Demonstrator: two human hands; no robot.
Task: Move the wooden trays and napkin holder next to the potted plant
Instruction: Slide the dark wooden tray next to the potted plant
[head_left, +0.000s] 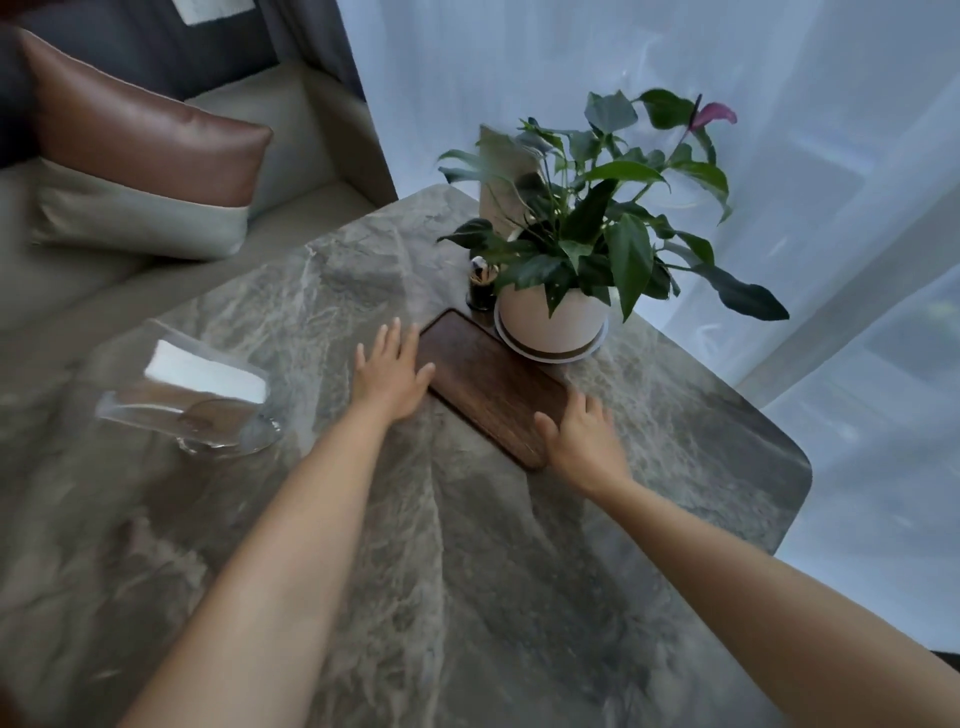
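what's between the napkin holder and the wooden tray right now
In the head view, the left hand, flat on the marble table, lies between the napkin holder and wooden tray.

The clear napkin holder (192, 410) is smeared by motion blur, so its outline and base are hard to read. Leaves of the potted plant (576, 244) hide most of a tan upright card (501, 171) behind it. A small dark bottle (480, 286) beside the pot is too small to identify. Both forearms and the bench (467, 597) are cut off by the bottom edge.
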